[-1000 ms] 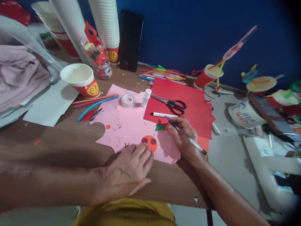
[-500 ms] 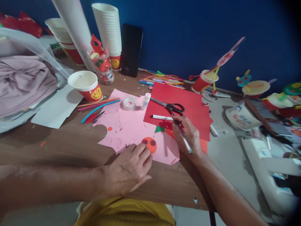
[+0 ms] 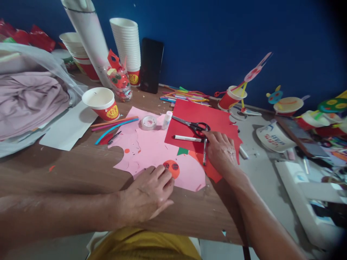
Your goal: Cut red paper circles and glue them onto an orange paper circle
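Note:
My left hand (image 3: 148, 195) rests flat on the pink paper (image 3: 151, 144), its fingertips pressing the edge of an orange paper disc (image 3: 172, 168) with two dark spots. My right hand (image 3: 221, 150) lies palm down on the red paper (image 3: 217, 117), fingers stretched out toward the black-handled scissors (image 3: 193, 125). A slim dark pen (image 3: 204, 156) lies on the paper along the thumb side of that hand, and I cannot tell whether the thumb touches it. A white marker (image 3: 187, 138) lies just left of the fingers. A small green scrap (image 3: 183, 151) sits between the two papers.
A tape roll (image 3: 148, 122), a glue stick (image 3: 167, 120) and a red paper cup (image 3: 101, 103) stand beyond the pink sheet. Stacked cups (image 3: 127, 47), a black phone (image 3: 151, 65) and coloured straws (image 3: 184, 94) line the blue wall. Cup crafts crowd the right side; folded cloth lies left.
My right hand has lowered the pen onto the red paper and flattened out, fingers reaching toward the scissors. My left hand has stayed on the orange disc.

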`<state>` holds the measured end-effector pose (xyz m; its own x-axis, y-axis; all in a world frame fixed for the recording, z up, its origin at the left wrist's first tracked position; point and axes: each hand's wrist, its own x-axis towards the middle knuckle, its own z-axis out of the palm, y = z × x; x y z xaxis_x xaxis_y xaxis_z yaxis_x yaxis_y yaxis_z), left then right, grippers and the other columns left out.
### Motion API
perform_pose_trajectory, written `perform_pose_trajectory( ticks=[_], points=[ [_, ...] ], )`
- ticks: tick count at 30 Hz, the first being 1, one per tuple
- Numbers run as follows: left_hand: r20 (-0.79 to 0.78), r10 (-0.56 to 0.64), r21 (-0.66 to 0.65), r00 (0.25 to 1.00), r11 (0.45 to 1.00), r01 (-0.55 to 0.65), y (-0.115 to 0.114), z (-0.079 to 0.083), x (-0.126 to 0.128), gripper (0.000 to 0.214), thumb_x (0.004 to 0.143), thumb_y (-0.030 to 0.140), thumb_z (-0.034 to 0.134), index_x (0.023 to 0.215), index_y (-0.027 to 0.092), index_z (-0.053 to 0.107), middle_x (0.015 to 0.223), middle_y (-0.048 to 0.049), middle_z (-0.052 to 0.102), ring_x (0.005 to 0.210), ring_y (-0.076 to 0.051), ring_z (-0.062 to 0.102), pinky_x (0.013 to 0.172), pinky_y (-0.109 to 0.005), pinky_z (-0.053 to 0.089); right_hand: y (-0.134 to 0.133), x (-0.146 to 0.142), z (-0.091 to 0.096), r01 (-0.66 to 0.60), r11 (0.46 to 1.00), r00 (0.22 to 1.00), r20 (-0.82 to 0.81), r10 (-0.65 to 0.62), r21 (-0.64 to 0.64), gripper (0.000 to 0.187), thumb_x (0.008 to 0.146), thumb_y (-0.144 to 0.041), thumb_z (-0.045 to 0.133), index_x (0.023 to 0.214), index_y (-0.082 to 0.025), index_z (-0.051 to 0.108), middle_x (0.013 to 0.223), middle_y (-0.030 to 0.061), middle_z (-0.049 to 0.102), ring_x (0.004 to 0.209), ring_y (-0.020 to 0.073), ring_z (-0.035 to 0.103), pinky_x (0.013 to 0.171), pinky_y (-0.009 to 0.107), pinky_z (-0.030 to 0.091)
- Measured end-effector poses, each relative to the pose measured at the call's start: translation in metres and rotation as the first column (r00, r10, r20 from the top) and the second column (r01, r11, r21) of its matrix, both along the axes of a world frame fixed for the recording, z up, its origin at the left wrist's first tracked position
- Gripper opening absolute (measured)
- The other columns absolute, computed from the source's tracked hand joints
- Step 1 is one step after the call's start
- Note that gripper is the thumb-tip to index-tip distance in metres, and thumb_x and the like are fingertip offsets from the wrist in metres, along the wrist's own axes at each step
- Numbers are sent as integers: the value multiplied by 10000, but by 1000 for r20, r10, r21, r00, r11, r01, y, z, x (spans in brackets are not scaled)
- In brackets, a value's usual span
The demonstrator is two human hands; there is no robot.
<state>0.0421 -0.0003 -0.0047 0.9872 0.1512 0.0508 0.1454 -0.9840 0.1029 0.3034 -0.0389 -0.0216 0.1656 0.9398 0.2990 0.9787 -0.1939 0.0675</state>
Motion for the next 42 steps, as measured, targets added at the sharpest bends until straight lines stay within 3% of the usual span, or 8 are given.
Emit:
perform_pose_trajectory(
  ticks=[4,8,12,17,24,32,38,42],
  points=[
    [10,4,-15,1000,1000,-4,0,-1,-1,401,853,421,458,1092,117,564,1021,-135,568,949,-271,469,765,-393,419,0,5,1,-34,999,999,-2,34,-30,497,755,-23,453,1199,-222,552,1083,71,619,945,265,514,745,374,377],
    [21,14,-18,1000,1000,-14,0,-1,-2,400,838,433,487,1092,133,561,1035,-136,564,963,-264,466,799,-395,405,-2,-1,7,-70,990,994,-70,79,120,455,767,-31,457,1170,-202,578,1105,84,606,966,249,515,802,379,369],
    [5,21,-14,1000,1000,-21,-1,1,-1,400,836,431,486,1088,129,561,1028,-134,563,951,-263,468,783,-392,409,-5,-25,8,-298,925,920,-188,344,236,322,814,-63,466,1021,-218,657,943,60,639,878,205,538,775,350,369],
    [-33,24,-26,999,999,-25,-1,2,1,393,846,420,460,1080,121,562,1017,-126,560,899,-254,468,743,-385,421,-10,-56,5,-538,817,776,-256,576,209,271,814,-65,489,916,-233,675,790,27,627,741,160,516,727,322,354],
    [-26,19,-30,999,999,-20,0,-1,1,358,850,416,449,1017,130,585,954,-108,557,889,-255,457,737,-392,424,-13,-67,-1,-588,798,729,-342,593,132,142,817,-271,570,926,-253,658,822,33,596,785,179,495,752,343,332],
    [15,34,-94,999,995,-32,3,4,1,298,851,382,462,934,135,607,915,-105,566,868,-252,475,728,-388,443,-14,-72,0,-588,809,758,-338,558,18,194,784,-253,564,962,-240,642,845,40,586,814,200,473,782,367,323],
    [143,145,-275,979,956,-102,28,12,5,263,889,248,398,775,152,615,863,-74,567,779,-167,511,714,-300,435,-13,-73,1,-584,812,766,-323,556,13,189,804,-273,546,957,-211,638,858,49,594,800,200,472,757,364,327],
    [159,246,-311,956,932,-188,51,18,4,284,891,204,384,753,157,628,792,-47,561,779,-150,512,714,-270,416,-14,-72,-1,-590,807,752,-350,558,20,197,814,-243,550,989,-222,637,895,56,600,826,202,483,790,372,329]
  ],
)
